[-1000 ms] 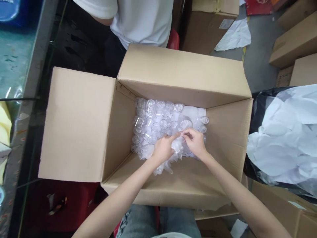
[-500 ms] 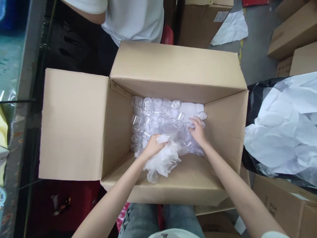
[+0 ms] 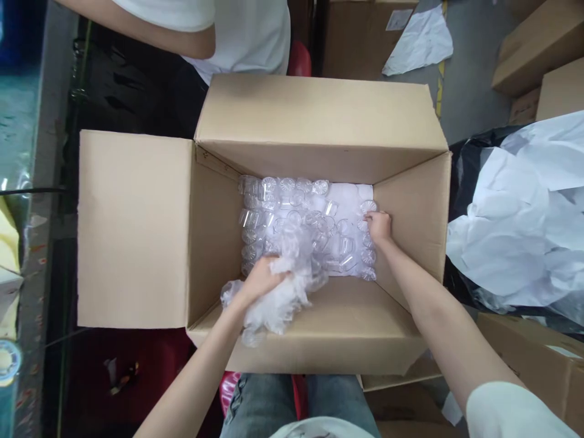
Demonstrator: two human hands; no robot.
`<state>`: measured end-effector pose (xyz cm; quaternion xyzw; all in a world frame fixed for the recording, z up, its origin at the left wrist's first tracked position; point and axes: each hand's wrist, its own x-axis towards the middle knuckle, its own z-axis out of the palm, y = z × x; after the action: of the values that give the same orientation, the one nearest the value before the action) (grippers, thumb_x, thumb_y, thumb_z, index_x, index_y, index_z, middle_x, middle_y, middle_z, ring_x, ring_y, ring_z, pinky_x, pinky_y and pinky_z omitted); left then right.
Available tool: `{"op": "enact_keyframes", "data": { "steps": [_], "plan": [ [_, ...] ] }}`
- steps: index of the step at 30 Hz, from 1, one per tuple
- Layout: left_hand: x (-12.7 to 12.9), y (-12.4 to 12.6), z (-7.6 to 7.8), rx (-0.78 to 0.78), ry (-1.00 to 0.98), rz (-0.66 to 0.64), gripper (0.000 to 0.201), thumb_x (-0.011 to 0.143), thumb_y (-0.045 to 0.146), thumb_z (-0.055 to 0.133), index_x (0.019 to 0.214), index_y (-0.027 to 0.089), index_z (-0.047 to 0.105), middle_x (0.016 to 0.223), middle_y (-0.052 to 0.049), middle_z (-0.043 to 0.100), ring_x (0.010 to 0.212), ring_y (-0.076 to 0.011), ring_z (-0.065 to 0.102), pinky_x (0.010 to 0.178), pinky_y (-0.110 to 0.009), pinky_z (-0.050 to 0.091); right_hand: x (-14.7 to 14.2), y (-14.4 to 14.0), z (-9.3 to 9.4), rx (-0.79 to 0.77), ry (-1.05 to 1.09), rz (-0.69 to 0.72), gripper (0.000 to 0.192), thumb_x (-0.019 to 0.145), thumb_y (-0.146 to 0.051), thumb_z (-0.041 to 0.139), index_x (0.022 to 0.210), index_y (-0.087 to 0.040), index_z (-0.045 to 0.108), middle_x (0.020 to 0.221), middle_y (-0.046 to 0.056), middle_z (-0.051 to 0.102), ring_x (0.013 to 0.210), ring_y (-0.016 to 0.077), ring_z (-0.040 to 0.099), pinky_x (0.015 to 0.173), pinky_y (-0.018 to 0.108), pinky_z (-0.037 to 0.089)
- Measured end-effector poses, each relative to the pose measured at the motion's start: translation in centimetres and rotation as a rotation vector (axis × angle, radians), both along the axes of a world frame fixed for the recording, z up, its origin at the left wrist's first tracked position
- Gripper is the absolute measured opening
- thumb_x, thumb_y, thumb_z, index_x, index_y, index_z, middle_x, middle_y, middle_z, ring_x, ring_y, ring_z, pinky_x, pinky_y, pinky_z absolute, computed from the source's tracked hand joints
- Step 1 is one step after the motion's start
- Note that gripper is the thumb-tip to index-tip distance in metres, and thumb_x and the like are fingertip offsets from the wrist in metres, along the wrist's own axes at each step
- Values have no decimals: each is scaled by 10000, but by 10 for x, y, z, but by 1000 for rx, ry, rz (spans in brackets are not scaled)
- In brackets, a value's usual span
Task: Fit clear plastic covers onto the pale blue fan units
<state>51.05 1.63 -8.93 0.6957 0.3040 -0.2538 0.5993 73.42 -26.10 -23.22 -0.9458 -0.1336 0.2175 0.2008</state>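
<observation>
Cardboard boxes crowded the floor around an open carton [image 3: 319, 128]; the left hand [image 3: 262, 281] clenched crumpled plastic wrap [image 3: 283, 298], the right hand [image 3: 378, 227] pinched a clear container [image 3: 368, 207] against its wall.

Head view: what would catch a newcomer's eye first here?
The big open cardboard box fills the middle, its bottom packed with clear plastic containers. The left hand grips a crumpled clear plastic bag at the near wall, while the right hand reaches among containers by the right wall.
</observation>
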Motion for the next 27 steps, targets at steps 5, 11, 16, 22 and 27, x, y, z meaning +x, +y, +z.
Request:
{"op": "enact_keyframes", "data": {
  "steps": [5, 11, 16, 22, 27],
  "plan": [
    [4, -6, -12, 153, -129, -151, 41, 637, 148, 581, 651, 165, 615, 737, -34, 648, 786, -218, 615, 803, -330, 464, -9, 22, 28, 142, -3, 16, 194, 948, -318, 574, 928, -134, 631, 933, 38, 648, 835, 167, 629, 782, 360, 533],
    [26, -33, -4, 104, -241, -266, 557, 638, 197, 656, 1190, 198, 579, 827, -4, 688, 744, -181, 607, 712, -260, 454, -91, 61, 91, 414, 134, 317, 166, 912, -208, 607, 761, -140, 625, 782, 0, 640, 745, 136, 616, 728, 307, 525],
    [37, -55, -11, 132, -233, -245, 109, 714, 211, 569, 713, 151, 661, 677, -14, 669, 637, -157, 583, 610, -239, 404, -116, 56, 101, 447, 183, 294, 73, 868, -132, 596, 843, -157, 661, 928, 23, 677, 817, 147, 641, 697, 271, 534],
    [18, -36, -22, 195, -162, -120, 113, 715, 226, 581, 656, 142, 629, 689, -31, 687, 707, -195, 629, 631, -251, 428, -89, -8, 41, 171, 88, -19, 331, 856, -208, 652, 1179, -157, 602, 1399, 137, 462, 1186, 286, 522, 949, 471, 473],
    [-6, -15, -24, 210, -116, -12, 155, 739, 281, 582, 726, 141, 648, 756, -43, 701, 779, -217, 642, 698, -290, 486, -87, -42, 6, 25, 159, -40, 173, 915, -267, 616, 1056, -172, 648, 1298, 97, 564, 1069, 227, 594, 911, 431, 506]
  ]
}}
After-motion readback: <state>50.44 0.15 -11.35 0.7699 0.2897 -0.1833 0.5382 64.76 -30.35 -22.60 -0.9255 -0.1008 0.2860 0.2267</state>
